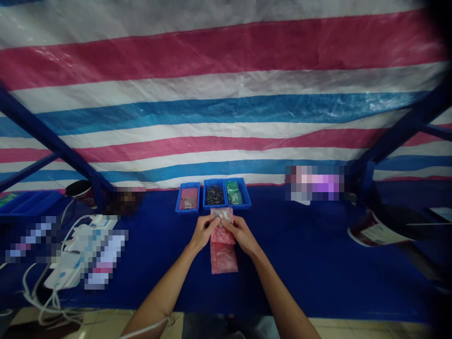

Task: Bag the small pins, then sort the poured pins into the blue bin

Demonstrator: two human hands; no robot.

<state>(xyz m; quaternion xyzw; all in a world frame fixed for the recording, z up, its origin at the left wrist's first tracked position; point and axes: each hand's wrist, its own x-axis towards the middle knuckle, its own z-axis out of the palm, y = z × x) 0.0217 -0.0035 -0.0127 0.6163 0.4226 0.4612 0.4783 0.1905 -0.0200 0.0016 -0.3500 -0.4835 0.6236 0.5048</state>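
Head view: left hand [203, 231], right hand [244, 233]; fingers pinching pink translucent plastic packaging [223, 235] over blue bench [155, 249], near side of blue rectangular plastic bins [187, 211]. Possible fault: slippage from slack thumbs.

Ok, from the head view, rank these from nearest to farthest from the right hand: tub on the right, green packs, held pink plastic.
1. Pink plastic: between the hands, touched by the right hand.
2. Green packs: just beyond the hands, in the right part of the blue bins.
3. Tub: well off to the right.
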